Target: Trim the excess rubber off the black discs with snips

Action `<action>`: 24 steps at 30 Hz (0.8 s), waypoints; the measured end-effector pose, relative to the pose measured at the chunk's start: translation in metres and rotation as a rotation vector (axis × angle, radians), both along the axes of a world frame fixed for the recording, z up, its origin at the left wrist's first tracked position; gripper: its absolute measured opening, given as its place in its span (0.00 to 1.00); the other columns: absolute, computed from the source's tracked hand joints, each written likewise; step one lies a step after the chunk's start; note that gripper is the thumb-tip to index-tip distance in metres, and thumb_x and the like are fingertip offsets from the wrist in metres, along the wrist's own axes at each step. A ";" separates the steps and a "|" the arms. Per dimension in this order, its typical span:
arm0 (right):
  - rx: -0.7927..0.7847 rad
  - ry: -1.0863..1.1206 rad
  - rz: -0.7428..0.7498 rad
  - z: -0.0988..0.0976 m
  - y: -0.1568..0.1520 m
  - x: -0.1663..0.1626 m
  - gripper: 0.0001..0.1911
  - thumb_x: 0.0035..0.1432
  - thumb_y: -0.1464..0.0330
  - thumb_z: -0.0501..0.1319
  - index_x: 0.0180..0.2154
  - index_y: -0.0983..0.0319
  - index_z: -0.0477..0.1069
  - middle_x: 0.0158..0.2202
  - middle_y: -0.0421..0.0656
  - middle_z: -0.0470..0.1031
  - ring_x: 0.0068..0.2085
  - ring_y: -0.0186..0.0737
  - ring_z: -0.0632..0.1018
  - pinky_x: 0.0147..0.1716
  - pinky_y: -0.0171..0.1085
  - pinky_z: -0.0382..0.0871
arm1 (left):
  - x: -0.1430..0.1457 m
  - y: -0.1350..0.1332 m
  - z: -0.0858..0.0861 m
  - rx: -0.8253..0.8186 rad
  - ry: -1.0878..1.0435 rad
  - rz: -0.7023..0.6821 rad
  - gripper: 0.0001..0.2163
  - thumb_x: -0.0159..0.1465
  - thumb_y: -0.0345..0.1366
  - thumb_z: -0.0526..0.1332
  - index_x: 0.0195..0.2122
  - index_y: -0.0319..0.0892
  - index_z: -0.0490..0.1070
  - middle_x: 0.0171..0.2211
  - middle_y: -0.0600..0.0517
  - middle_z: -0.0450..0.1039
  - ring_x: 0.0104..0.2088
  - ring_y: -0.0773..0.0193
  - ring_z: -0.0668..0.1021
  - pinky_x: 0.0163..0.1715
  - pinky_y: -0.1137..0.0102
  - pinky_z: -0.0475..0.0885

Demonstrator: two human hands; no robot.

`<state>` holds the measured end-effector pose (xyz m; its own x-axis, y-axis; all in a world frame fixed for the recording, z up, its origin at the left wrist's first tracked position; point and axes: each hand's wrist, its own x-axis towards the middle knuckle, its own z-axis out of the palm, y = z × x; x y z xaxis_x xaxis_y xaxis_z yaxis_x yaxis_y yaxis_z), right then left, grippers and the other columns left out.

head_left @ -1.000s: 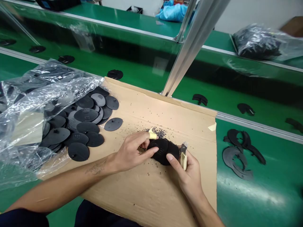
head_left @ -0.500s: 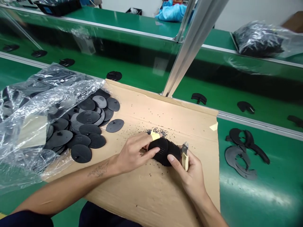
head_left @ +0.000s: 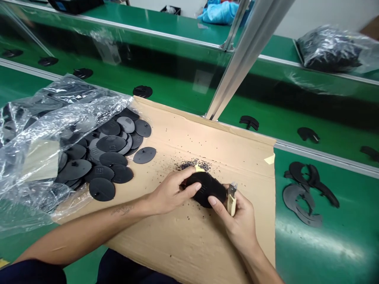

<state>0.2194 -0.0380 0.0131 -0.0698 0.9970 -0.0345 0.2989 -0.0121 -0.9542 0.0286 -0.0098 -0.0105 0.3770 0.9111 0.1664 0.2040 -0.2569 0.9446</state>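
My left hand grips a black plastic disc from the left, thumb on top, a yellow cot on one fingertip. My right hand is closed around a small cream-handled knife, its blade at the disc's right edge, and its thumb presses on the disc. Both rest over a brown cardboard sheet. A little heap of black shavings lies just beyond the disc.
A clear plastic bag spills several black discs onto the cardboard's left side. Cut black ring pieces lie on the green bench at the right. Beyond, a green conveyor carries black parts, and a slanted metal post rises behind.
The disc has been turned and tipped in my hands, and my left fingers have closed over its far edge. The view shifted slightly.
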 end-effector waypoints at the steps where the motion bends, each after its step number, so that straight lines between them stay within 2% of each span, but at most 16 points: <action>1: 0.004 -0.009 0.009 0.000 0.000 0.000 0.15 0.59 0.55 0.65 0.41 0.59 0.75 0.31 0.42 0.77 0.32 0.42 0.77 0.31 0.38 0.74 | 0.000 0.000 -0.001 -0.043 -0.027 -0.028 0.09 0.71 0.38 0.55 0.46 0.40 0.71 0.36 0.50 0.74 0.35 0.64 0.76 0.35 0.70 0.74; 3: 0.025 -0.044 0.029 0.000 0.001 0.002 0.14 0.59 0.56 0.65 0.38 0.59 0.75 0.31 0.41 0.77 0.31 0.40 0.77 0.31 0.37 0.74 | -0.001 0.002 0.000 -0.046 -0.032 -0.042 0.09 0.71 0.38 0.54 0.42 0.40 0.71 0.33 0.51 0.74 0.32 0.65 0.75 0.32 0.72 0.74; 4: 0.049 -0.073 0.030 0.000 0.001 0.004 0.13 0.59 0.57 0.65 0.38 0.59 0.74 0.31 0.41 0.77 0.32 0.40 0.77 0.31 0.37 0.74 | -0.002 0.002 0.002 0.002 -0.006 -0.041 0.08 0.71 0.37 0.55 0.41 0.39 0.71 0.31 0.52 0.73 0.31 0.66 0.74 0.32 0.72 0.73; 8: 0.273 -0.214 0.020 0.003 0.001 0.011 0.11 0.58 0.64 0.68 0.43 0.57 0.74 0.38 0.43 0.79 0.39 0.43 0.79 0.39 0.41 0.75 | -0.008 0.003 0.008 0.360 0.205 -0.092 0.07 0.71 0.34 0.55 0.39 0.39 0.71 0.31 0.51 0.73 0.31 0.66 0.74 0.32 0.70 0.73; 12: 0.476 -0.285 0.160 0.003 0.000 0.017 0.12 0.58 0.74 0.66 0.43 0.56 0.75 0.38 0.44 0.80 0.39 0.43 0.80 0.38 0.42 0.75 | -0.008 0.000 0.008 0.670 0.390 -0.121 0.07 0.72 0.31 0.54 0.43 0.39 0.70 0.33 0.50 0.75 0.32 0.64 0.77 0.32 0.69 0.76; 14: 0.518 -0.297 0.212 0.002 0.000 0.018 0.13 0.58 0.77 0.63 0.42 0.56 0.75 0.35 0.43 0.79 0.37 0.42 0.80 0.36 0.42 0.75 | -0.007 -0.001 0.007 0.680 0.358 -0.086 0.08 0.72 0.32 0.54 0.48 0.38 0.69 0.33 0.49 0.76 0.32 0.63 0.78 0.32 0.68 0.77; 16: 0.558 -0.289 0.228 -0.001 0.000 0.018 0.15 0.58 0.79 0.62 0.43 0.57 0.73 0.35 0.44 0.78 0.36 0.42 0.80 0.34 0.42 0.75 | -0.005 0.000 0.006 0.607 0.236 -0.061 0.10 0.71 0.35 0.56 0.51 0.37 0.69 0.33 0.49 0.76 0.32 0.64 0.78 0.32 0.68 0.77; 20: 0.654 -0.209 0.265 -0.006 0.002 0.016 0.17 0.56 0.82 0.62 0.44 0.59 0.71 0.37 0.46 0.78 0.37 0.42 0.79 0.34 0.41 0.75 | -0.003 0.004 0.007 0.496 -0.046 -0.063 0.10 0.69 0.36 0.62 0.47 0.37 0.73 0.38 0.45 0.77 0.38 0.63 0.79 0.37 0.68 0.78; 24: 0.639 -0.135 0.255 -0.011 0.002 0.012 0.17 0.56 0.83 0.60 0.44 0.59 0.71 0.38 0.46 0.77 0.38 0.41 0.79 0.34 0.41 0.75 | -0.002 0.005 0.008 0.491 -0.129 -0.094 0.12 0.68 0.37 0.63 0.49 0.35 0.73 0.38 0.44 0.80 0.39 0.62 0.80 0.42 0.64 0.78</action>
